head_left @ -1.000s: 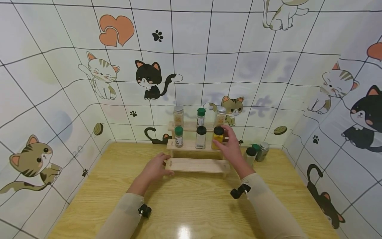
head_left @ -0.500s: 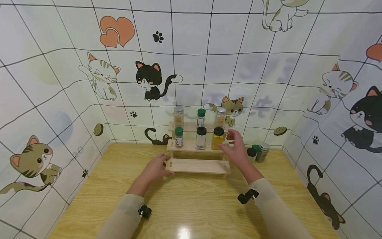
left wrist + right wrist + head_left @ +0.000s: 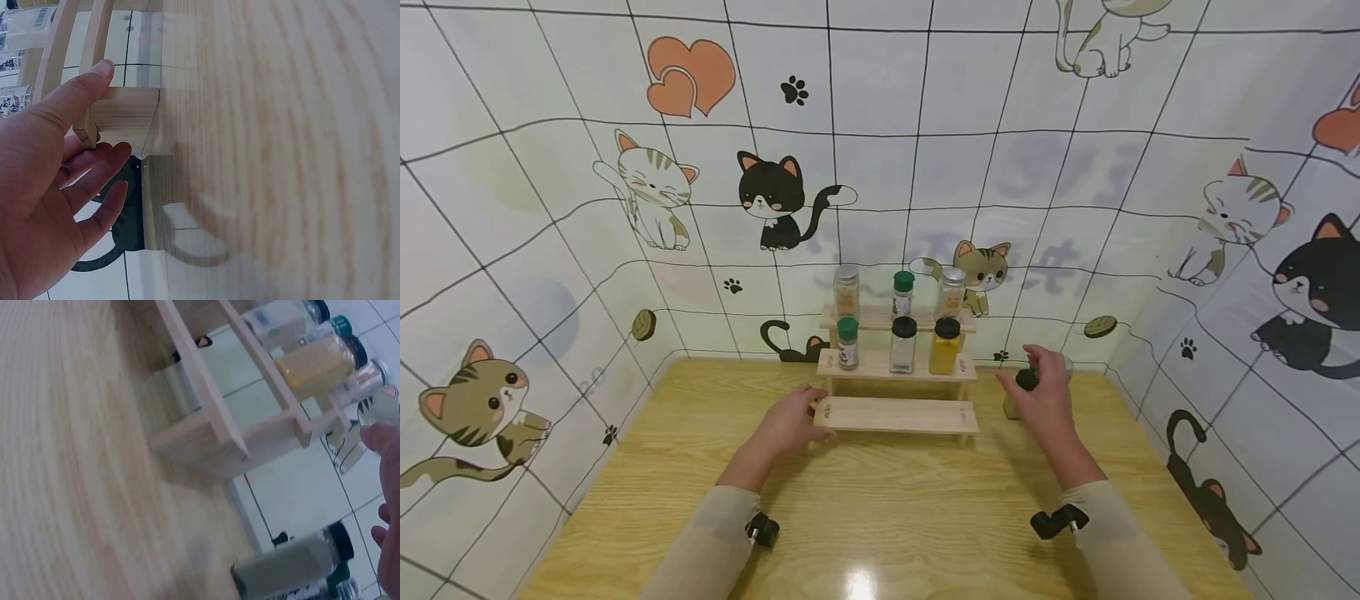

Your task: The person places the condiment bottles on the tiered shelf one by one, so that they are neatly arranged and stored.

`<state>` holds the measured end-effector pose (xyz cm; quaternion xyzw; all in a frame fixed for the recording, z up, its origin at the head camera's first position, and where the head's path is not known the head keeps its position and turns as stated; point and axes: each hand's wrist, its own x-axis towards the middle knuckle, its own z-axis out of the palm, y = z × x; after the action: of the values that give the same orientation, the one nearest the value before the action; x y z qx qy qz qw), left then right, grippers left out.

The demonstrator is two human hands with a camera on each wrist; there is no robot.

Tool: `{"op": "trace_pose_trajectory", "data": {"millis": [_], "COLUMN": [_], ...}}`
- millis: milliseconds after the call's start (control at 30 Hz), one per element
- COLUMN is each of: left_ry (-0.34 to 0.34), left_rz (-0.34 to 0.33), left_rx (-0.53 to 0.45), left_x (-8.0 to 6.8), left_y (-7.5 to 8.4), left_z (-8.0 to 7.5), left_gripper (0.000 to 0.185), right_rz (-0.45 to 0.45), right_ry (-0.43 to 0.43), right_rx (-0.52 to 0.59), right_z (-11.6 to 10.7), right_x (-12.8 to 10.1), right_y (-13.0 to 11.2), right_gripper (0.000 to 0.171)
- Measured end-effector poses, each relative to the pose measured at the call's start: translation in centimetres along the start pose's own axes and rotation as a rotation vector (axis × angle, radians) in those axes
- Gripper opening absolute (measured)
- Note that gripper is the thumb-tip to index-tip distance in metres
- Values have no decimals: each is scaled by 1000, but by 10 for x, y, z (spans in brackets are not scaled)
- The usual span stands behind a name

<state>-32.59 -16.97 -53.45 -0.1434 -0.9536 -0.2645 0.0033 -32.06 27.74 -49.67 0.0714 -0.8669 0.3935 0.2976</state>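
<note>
A three-tier wooden spice rack [image 3: 895, 415] stands on the table, its lowest tier bare. My left hand [image 3: 782, 429] holds the left end of that tier, thumb on top and index finger below in the left wrist view. On the middle tier are a green-capped bottle [image 3: 847, 346], a black-capped jar of white contents [image 3: 903, 348] and a yellow jar with a black lid [image 3: 943, 353]. My right hand [image 3: 1051, 408] is right of the rack with thumb and fingers spread, near another black-lidded jar [image 3: 287, 565]. A gap shows between hand and jar in the right wrist view.
The top tier bears two silver-capped jars [image 3: 846, 296] and a green-capped bottle [image 3: 903, 296] between them. Behind the black-lidded jar, a green cap [image 3: 339, 575] and a silver-topped jar [image 3: 347, 590] show. Cat-print sheeting [image 3: 880, 183] lines the walls behind the wooden table [image 3: 865, 517].
My right hand has let go of the yellow jar on the middle tier and moved right, toward the jars beside the rack. My left hand has stayed at the rack's lowest tier.
</note>
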Motion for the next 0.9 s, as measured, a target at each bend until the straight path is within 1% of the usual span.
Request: {"op": "trace_pose_trajectory", "data": {"millis": [100, 267, 433, 600, 767, 900], "left_ry": [-3, -1, -2, 0, 2, 1], "left_rz": [3, 3, 4, -12, -8, -7], "left_rx": [-4, -16, -12, -22, -29, -36], "left_x": [0, 0, 0, -1, 0, 0], "left_y": [0, 1, 0, 1, 1, 0], "left_z": [-2, -3, -2, -1, 0, 0], "left_gripper": [82, 82, 82, 82, 81, 80], "right_rz": [0, 38, 65, 89, 112, 124], "right_ry": [28, 11, 4, -23, -37, -35], "right_rx": [-64, -124, -144, -177, -195, -179], "right_z": [-5, -6, -2, 4, 7, 10], "right_x": [-4, -11, -17, -21, -25, -27], "right_y": [12, 28, 39, 44, 48, 51], "right_gripper": [64, 65, 70, 74, 74, 72]}}
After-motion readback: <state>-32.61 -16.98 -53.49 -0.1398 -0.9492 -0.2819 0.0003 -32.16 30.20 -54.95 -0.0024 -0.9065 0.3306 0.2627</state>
